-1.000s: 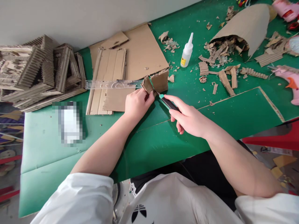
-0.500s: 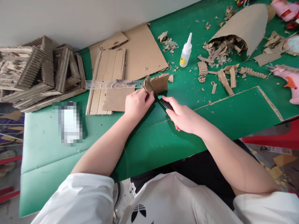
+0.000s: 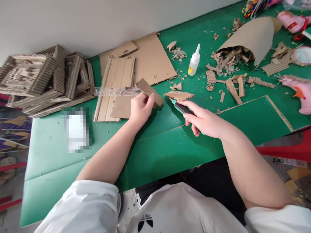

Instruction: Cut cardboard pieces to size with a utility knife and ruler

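My left hand (image 3: 140,108) pinches a small brown cardboard strip (image 3: 148,91), lifted a little above the green cutting mat (image 3: 170,142). My right hand (image 3: 206,122) is closed round a teal and black utility knife (image 3: 181,108) whose tip points left toward a second, freshly cut cardboard piece (image 3: 179,95) lying flat on the mat. A clear plastic ruler (image 3: 114,92) lies across flat cardboard sheets (image 3: 136,68) just left of the held strip.
A white glue bottle (image 3: 194,61) stands behind the cut piece. Cardboard scraps (image 3: 228,69) and a curled cardboard sheet (image 3: 252,35) lie at the right, with a pink glue gun (image 3: 301,94). Stacked corrugated cardboard structures (image 3: 46,77) fill the left. A blurred white object (image 3: 76,129) rests on the mat.
The cardboard piece has come apart in two: my left hand has lifted one strip away, the other lies flat on the mat. The knife has drawn back slightly right.
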`<state>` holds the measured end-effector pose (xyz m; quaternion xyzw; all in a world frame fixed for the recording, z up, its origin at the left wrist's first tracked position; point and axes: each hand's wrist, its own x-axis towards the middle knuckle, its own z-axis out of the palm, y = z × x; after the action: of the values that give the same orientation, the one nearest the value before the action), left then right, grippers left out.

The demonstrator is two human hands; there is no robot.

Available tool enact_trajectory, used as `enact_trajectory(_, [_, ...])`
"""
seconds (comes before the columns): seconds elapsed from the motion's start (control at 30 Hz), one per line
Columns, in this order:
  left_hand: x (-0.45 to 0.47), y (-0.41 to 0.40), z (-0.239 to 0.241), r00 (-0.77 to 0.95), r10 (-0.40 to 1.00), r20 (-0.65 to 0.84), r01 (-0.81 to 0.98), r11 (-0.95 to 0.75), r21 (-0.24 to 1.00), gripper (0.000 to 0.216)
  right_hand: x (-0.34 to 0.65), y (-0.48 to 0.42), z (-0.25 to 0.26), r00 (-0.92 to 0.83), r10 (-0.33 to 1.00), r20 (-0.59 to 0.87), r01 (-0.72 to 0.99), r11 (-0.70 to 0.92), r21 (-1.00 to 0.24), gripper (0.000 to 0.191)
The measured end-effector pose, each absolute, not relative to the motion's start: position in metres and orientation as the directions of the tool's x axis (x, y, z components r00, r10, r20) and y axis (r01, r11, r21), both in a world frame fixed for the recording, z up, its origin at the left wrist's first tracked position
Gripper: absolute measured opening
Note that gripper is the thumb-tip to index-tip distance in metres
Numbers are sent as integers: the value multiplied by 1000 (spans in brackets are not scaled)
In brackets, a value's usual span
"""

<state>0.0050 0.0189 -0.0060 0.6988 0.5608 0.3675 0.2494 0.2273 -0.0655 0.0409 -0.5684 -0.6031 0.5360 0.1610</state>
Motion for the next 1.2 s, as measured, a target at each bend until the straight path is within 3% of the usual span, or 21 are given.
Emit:
enact_trajectory(0.1, [3,19,-5,125,984,129,196,-152,969,29,231,-63,43,-294,892,-342,423,-199,-884,51])
enact_trajectory(0.23, [3,18,6,250,965,83,-144,-47,988,31,237,-65,51,-397,894,-206,229,-120,-966,59])
enact_trajectory(0.33, [4,14,25,369,929,41,-180,29,983,35,244,-69,58,-426,900,-93,112,-49,-992,50])
enact_trajectory(0.43, [4,8,41,524,851,30,-206,93,974,38,248,-72,62,-462,884,-74,100,-31,-994,41])
enact_trajectory(0.6, [5,-2,53,629,774,72,-318,171,933,29,245,-73,64,-624,756,-200,325,18,-946,42])
enact_trajectory(0.8, [6,-7,56,623,781,26,-270,184,945,25,235,-71,63,-603,757,-251,448,61,-892,45])
enact_trajectory(0.93, [7,-9,57,672,741,-11,-276,264,924,27,237,-69,61,-589,772,-237,396,20,-918,43])
enact_trajectory(1.07, [9,-10,57,728,685,10,-314,321,894,30,239,-68,54,-450,877,-171,244,-64,-968,42])
enact_trajectory(1.2, [9,-10,57,773,632,46,-337,349,875,33,238,-69,52,-386,919,-81,188,-8,-982,39])
